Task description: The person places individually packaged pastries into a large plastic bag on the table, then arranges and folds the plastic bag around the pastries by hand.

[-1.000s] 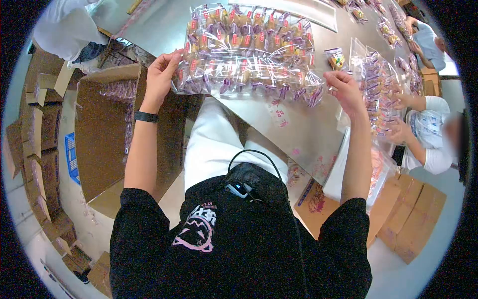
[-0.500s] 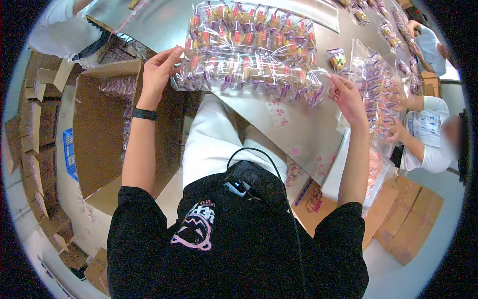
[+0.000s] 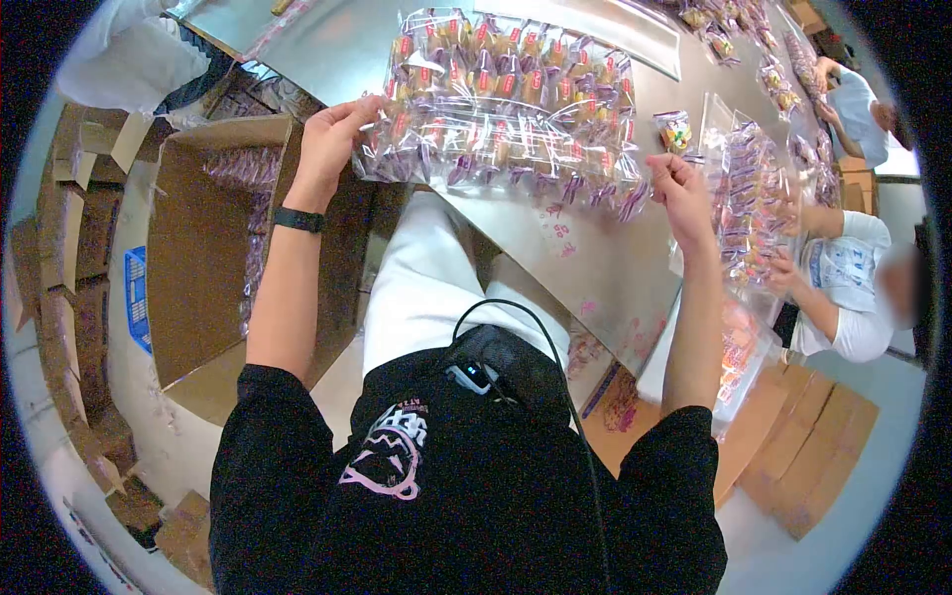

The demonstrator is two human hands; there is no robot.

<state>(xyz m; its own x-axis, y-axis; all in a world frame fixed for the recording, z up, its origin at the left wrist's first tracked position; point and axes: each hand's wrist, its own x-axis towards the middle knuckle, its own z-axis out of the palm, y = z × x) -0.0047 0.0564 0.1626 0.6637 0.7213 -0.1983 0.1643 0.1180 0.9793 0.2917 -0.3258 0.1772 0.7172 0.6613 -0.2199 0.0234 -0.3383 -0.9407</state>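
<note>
A large clear plastic bag [image 3: 506,119] filled with rows of small purple-and-clear wrapped snacks with red labels lies over the edge of the metal table [image 3: 516,233]. My left hand [image 3: 335,147] is closed on the bag's left edge, with thumb and fingers pinched together. At the bag's right edge my right hand [image 3: 684,196] is also closed in a pinch on the film. A single wrapped snack [image 3: 675,131] lies on the table just beyond my right hand.
To my left stands an open cardboard box [image 3: 213,268] holding similar packs, with a blue crate [image 3: 137,297] beside it. On the right, a co-worker's hands [image 3: 788,273] handle another filled bag [image 3: 749,198]. Stacked cartons [image 3: 808,446] stand at lower right.
The bag has shifted slightly right and toward me. My left hand has moved right with it, and my right hand's fingers have curled in more.
</note>
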